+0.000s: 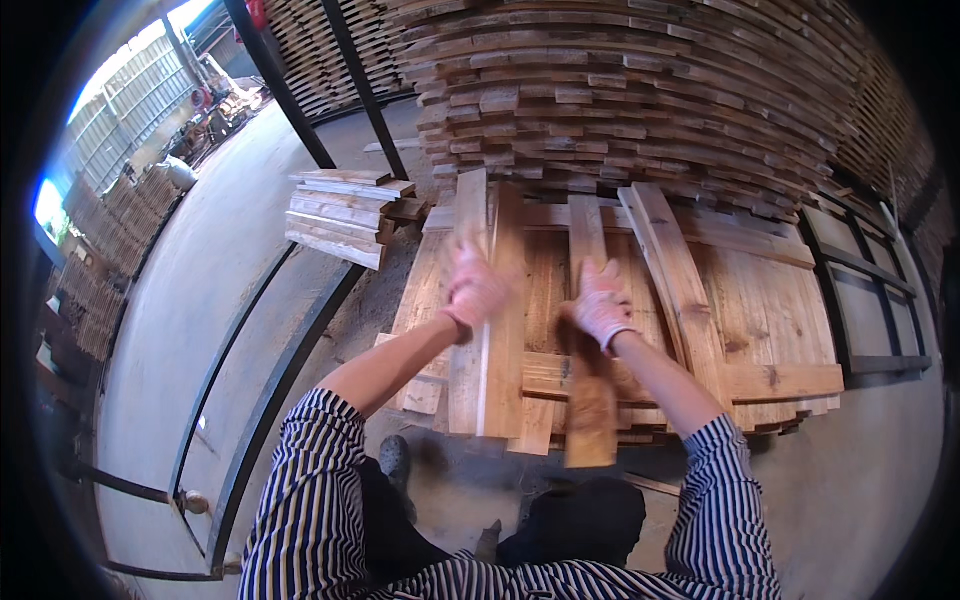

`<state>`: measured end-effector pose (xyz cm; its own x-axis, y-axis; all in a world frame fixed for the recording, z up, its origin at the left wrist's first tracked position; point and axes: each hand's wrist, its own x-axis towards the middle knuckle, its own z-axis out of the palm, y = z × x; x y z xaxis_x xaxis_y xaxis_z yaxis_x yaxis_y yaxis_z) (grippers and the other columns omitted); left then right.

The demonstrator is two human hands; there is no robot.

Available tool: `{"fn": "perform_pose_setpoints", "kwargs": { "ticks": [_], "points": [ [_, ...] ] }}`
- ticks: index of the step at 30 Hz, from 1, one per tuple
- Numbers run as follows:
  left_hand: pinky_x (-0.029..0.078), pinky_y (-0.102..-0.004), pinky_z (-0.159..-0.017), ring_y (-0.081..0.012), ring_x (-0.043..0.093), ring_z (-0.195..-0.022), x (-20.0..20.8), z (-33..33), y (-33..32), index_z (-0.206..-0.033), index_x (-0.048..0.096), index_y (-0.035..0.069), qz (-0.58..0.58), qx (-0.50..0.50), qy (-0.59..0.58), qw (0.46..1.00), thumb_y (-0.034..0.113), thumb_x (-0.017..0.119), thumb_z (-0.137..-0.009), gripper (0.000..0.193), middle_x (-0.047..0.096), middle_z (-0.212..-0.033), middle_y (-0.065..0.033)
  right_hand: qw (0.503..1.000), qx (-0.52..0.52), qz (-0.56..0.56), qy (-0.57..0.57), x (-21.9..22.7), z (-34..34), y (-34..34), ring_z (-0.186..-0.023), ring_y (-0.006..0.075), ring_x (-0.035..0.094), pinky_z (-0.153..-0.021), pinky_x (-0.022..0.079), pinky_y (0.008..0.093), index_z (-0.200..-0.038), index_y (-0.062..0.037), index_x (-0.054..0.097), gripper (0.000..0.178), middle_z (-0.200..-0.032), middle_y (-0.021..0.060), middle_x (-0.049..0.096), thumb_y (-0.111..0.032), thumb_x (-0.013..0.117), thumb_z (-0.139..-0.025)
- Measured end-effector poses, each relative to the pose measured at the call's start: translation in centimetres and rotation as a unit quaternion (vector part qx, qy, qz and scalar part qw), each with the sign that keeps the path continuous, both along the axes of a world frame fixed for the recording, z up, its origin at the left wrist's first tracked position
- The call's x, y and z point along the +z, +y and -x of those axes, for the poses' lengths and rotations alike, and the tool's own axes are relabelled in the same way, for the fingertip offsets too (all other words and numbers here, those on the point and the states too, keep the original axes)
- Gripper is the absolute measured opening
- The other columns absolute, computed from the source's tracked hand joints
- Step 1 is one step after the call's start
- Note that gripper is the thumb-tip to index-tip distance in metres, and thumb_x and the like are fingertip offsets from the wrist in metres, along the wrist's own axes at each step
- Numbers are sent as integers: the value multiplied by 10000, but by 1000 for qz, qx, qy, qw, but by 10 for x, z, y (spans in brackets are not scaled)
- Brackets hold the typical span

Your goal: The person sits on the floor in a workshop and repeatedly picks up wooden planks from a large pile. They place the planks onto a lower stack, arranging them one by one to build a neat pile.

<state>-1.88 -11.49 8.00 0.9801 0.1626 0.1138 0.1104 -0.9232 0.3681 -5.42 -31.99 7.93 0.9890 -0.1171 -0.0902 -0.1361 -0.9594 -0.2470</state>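
My left hand (478,285), in a pink-and-white glove, lies over long wooden boards left of the middle of a low stack. Motion smears its fingers, so their grip is unclear. Beneath it are a pale board (468,375) and a browner board (507,375), side by side. My right hand (603,303), gloved alike, is closed around a narrow wooden board (592,425). That board's near end reaches past the stack's front edge and is blurred. To the right, another narrow board (680,275) lies lengthwise across the stack (770,320).
A tall wall of piled boards (640,100) rises behind the stack. Left of it, a small bundle of short boards (340,215) rests near a dark metal frame (270,390). Another metal frame (870,270) stands at the right. My shoe (396,465) is on the concrete floor.
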Motion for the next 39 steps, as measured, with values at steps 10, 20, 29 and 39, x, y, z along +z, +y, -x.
{"fn": "perform_pose_setpoints", "kwargs": {
  "ticks": [10,20,29,39],
  "points": [
    [467,-427,-1082,-291,566,-1324,0,6,89,-1642,229,86,294,5,79,953,391,618,-1023,792,488,-1549,-195,968,32,-246,32,-6,2,105,-1319,456,534,-1071,460,529,-1563,-19,273,1005,-1459,295,484,-593,706,-860],
    [515,-374,-1029,-240,577,-1283,-93,-67,185,-1614,299,57,466,3,107,878,204,590,-1050,652,512,-1530,-144,979,46,-189,-56,-37,-11,156,-1232,442,553,-997,477,576,-1485,-28,352,753,-1401,279,483,-388,687,-915],
    [559,-435,-985,-274,603,-1256,-82,-108,234,-1581,347,51,447,-88,135,880,223,598,-1044,618,531,-1499,-165,952,176,-194,-156,-48,-42,186,-1310,421,519,-1028,466,515,-1486,-67,395,710,-1431,254,476,-464,594,-931],
    [532,-415,-973,-311,678,-1152,-47,-70,196,-1397,556,-7,265,-25,138,954,613,715,-885,820,693,-1241,-234,996,-68,40,-52,5,10,1,-1077,356,615,-785,534,517,-1410,-132,497,690,-1292,251,527,-422,750,-837]
  ]
}}
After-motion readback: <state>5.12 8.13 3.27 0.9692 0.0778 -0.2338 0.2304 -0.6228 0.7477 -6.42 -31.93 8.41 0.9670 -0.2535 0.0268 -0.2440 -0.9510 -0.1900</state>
